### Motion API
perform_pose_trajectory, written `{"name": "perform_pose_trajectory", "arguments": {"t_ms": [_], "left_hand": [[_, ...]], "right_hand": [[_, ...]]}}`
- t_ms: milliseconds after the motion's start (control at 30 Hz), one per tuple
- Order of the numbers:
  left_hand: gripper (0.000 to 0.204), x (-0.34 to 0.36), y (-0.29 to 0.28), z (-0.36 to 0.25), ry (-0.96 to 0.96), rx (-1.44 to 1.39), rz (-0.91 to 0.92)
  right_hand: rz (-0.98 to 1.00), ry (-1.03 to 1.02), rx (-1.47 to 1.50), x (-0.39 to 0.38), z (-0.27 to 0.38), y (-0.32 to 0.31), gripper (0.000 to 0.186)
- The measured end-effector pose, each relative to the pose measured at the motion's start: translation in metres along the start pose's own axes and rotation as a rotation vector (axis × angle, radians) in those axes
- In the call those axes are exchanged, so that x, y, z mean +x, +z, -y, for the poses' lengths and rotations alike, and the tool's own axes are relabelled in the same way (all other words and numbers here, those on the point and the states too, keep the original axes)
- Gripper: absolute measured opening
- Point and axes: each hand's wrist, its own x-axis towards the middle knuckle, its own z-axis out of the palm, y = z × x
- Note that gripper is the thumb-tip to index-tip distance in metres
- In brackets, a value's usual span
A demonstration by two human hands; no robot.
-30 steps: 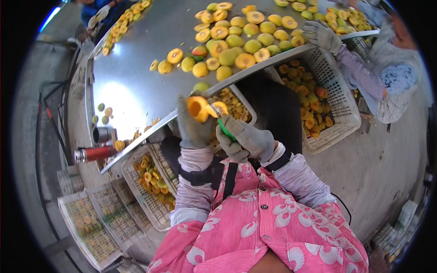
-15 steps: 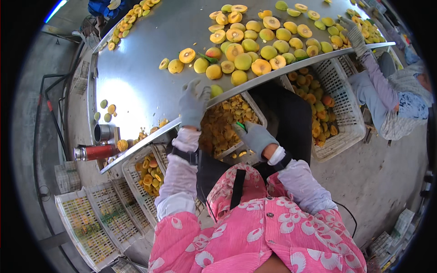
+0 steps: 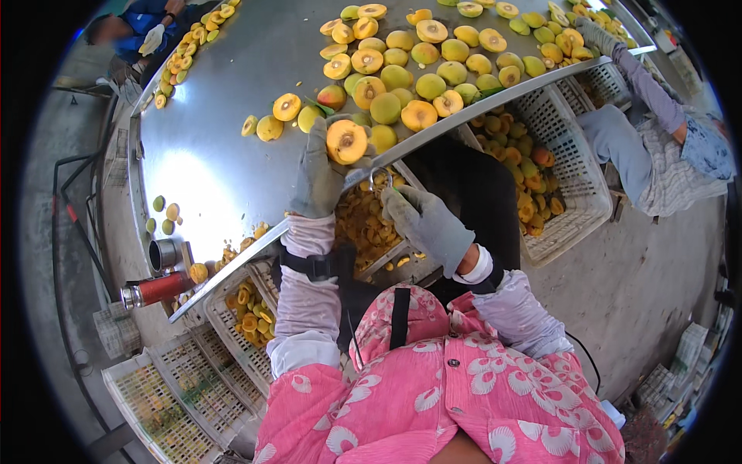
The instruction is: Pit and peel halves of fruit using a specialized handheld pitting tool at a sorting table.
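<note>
My left hand (image 3: 318, 176), in a grey glove, grips a halved yellow fruit (image 3: 346, 141), cut face up with the stone showing, at the front rim of the steel table (image 3: 193, 147). Lower and to the right, my right hand (image 3: 427, 226), also gloved, is closed on a small pitting tool, whose metal loop (image 3: 380, 179) sticks up from the fingers. Under that loop is a crate of scooped scraps (image 3: 371, 224). Many whole and halved yellow-green fruits (image 3: 384, 108) lie on the table beyond my hands.
Crates of fruit (image 3: 568, 182) stand under the table at right and lower left (image 3: 255, 313), beside empty crates (image 3: 174, 387). A red flask (image 3: 158, 289) and steel cup (image 3: 162, 254) sit at the left corner. Co-workers are at right (image 3: 680, 158) and upper left (image 3: 143, 35).
A second ago my left hand held a scooped orange half against the tool. It then reached, without that piece, onto the table and now grips another half. The tool has risen slightly since.
</note>
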Motion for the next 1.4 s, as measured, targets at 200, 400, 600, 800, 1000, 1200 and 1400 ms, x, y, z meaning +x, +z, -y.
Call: {"name": "perform_pose_trajectory", "arguments": {"t_ms": [200, 400, 600, 800, 1000, 1200, 1400], "left_hand": [[0.062, -0.055, 0.062, -0.017, 0.152, -0.096, 0.09], [0.048, -0.072, 0.085, -0.016, 0.26, -0.057, -0.039], [0.034, -0.079, 0.109, -0.019, 0.36, -0.075, -0.156], [0.027, -0.081, 0.116, -0.031, 0.452, -0.021, -0.088], [0.029, -0.075, 0.111, -0.044, 0.13, -0.004, 0.102], [0.045, -0.062, 0.107, -0.04, 0.154, 0.133, 0.28], [0.026, -0.059, 0.108, -0.017, 0.083, 0.0, 0.001]], "right_hand": [[-0.089, -0.15, 0.065, -0.007, 0.021, 0.008, 0.038], [-0.072, -0.062, 0.243, -0.028, 0.028, 0.015, 0.038], [-0.178, -0.35, 0.195, -0.033, 0.025, 0.021, 0.038], [-0.086, -0.289, 0.305, -0.039, 0.033, 0.015, 0.041], [0.079, 0.123, 0.436, -0.049, 0.051, 0.001, 0.047], [0.406, 0.207, 0.629, -0.057, 0.057, -0.028, 0.045], [0.509, 0.326, 0.764, -0.057, 0.058, -0.026, 0.048]]}}
